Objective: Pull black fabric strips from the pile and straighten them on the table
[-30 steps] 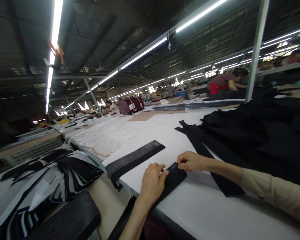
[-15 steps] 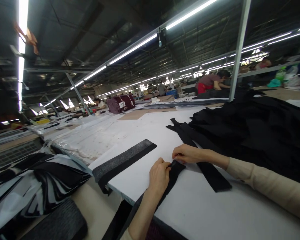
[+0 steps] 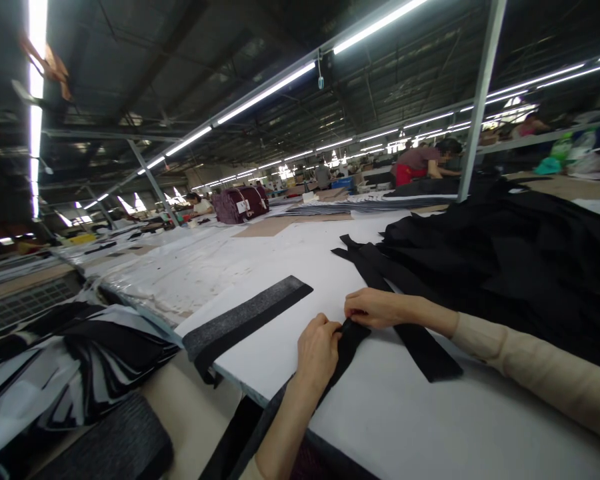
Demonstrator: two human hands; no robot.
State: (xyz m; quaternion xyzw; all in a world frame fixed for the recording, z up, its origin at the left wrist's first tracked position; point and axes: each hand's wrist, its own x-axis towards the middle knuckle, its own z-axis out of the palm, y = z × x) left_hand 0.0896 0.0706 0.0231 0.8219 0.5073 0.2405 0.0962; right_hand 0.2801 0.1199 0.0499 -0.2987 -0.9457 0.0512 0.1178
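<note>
A black fabric strip [image 3: 351, 337] lies over the near edge of the white table [image 3: 430, 427] and hangs down off it. My left hand [image 3: 317, 352] is closed on the strip's upper end, fingers curled over it. My right hand [image 3: 373, 309] pinches the same end from the far side, in a beige sleeve. A second black strip [image 3: 420, 343] runs under my right wrist toward a heap of black fabric [image 3: 520, 267]. A grey felt-like strip [image 3: 245, 317] lies flat to the left, its near end drooping over the edge.
Black-and-white patterned cloth [image 3: 70, 367] is piled at lower left beside a dark grey roll [image 3: 115, 447]. A metal post [image 3: 477, 100] rises behind the heap. A person in red [image 3: 420, 167] works at a far table. Maroon bags [image 3: 240, 203] stand further back.
My left hand has gone from lying flat on the strip to curled round its end, and both hands have bunched the strip's end narrower. The view shifted slightly to the right.
</note>
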